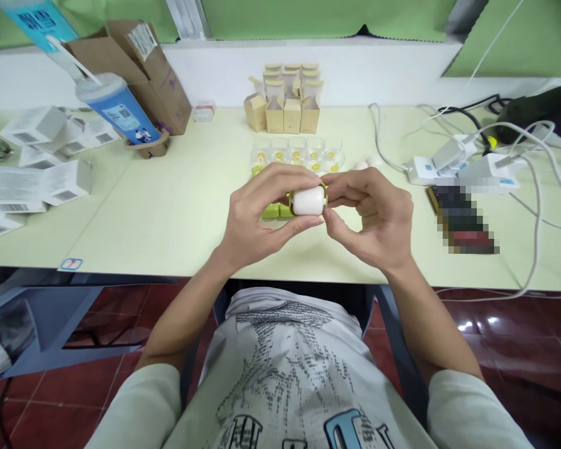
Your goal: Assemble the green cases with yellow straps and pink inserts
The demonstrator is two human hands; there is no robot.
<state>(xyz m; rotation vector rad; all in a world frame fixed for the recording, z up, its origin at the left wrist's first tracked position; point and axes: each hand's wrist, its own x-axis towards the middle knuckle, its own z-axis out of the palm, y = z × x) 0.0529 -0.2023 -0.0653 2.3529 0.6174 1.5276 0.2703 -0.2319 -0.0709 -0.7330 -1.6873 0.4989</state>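
A small white rounded case (308, 201) with a green-yellow rim is held above the pale table (177, 206). My left hand (257, 215) wraps it from the left, thumb under and fingers over. Pinching its right end with thumb and fingertips is my right hand (371, 215). Green-yellow pieces (275, 211) lie on the table just behind the case. Beyond them stands a row of clear plastic cups (297, 153) with yellow parts inside.
Small tan cartons (285, 100) stand at the back centre. An open brown box (140, 62) and a blue-labelled tube (121, 115) sit back left beside white printed boxes (37, 162). White chargers and cables (467, 162) and a dark blurred item (462, 218) lie to the right.
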